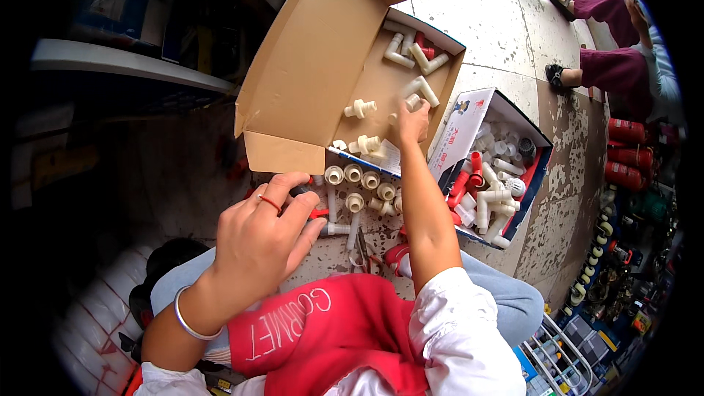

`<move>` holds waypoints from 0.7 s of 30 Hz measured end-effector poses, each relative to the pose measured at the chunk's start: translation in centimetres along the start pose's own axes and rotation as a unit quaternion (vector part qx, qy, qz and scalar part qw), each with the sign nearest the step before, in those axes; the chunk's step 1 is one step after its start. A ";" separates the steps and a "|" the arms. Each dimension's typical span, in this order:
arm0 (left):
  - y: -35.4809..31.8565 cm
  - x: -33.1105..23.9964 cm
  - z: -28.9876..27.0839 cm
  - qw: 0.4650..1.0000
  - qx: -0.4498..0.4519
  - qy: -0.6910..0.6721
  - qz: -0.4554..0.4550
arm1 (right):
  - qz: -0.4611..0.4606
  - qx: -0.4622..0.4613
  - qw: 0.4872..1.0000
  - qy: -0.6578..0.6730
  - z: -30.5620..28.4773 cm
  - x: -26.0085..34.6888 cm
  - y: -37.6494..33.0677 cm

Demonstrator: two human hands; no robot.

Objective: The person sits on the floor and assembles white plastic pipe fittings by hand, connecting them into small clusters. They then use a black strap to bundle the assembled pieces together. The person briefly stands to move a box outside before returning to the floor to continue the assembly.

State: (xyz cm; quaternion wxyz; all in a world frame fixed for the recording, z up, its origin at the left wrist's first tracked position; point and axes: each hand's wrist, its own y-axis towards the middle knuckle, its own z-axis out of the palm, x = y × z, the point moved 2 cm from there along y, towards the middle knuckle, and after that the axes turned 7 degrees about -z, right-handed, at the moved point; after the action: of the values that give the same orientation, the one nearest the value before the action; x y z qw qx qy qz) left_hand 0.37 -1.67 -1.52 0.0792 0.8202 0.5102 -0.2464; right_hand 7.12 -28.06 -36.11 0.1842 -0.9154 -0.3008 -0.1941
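My right hand (413,125) reaches into an open cardboard box (323,66), its fingers closed around a white plastic pipe fitting (413,101). Just beyond the fingertips lies a white elbow fitting (427,91); this spot is slightly blurred. Two threaded white fittings (360,108) (364,144) rest near the box's left side. My left hand (264,238), with a red ring and a silver bangle at the wrist, hovers over my lap with thumb and fingers apart. Close to its fingertips are grey and red pipe pieces (336,228). Several round white fittings (353,202) stand on the floor before the box.
A second box (539,176) on the right holds mixed white and red fittings (495,198). White elbows (400,51) lie at the far end of the first box. Another person (623,51) sits at the upper right. Red cylinders (627,154) and a white wire rack (561,359) line the right side.
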 end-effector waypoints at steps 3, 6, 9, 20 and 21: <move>0.2 -0.1 -0.1 1.000 0.004 0.006 0.004 | -0.039 0.155 0.983 -0.088 -0.6 -1.9 2.6; 0.1 -0.1 -0.2 1.000 -0.010 0.009 0.017 | -0.068 0.185 0.975 -0.102 -2.4 -2.0 2.7; 0.1 0.3 0.1 0.999 -0.022 0.007 0.022 | -0.103 0.243 0.949 0.171 -2.7 -1.1 1.9; -0.6 -1.1 2.3 0.720 0.242 -0.626 -0.177 | -0.226 0.548 0.671 0.446 -27.3 12.3 -18.4; -1.2 -2.0 2.3 0.731 0.246 -0.611 -0.177 | -0.208 0.533 0.683 0.454 -28.7 11.4 -19.1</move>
State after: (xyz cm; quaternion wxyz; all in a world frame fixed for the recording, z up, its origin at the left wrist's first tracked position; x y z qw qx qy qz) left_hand -2.09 -3.57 -2.44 0.1238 0.3786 0.4093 -0.8209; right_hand -3.35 -21.26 -2.03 0.7096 -0.3767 -0.4158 -0.4263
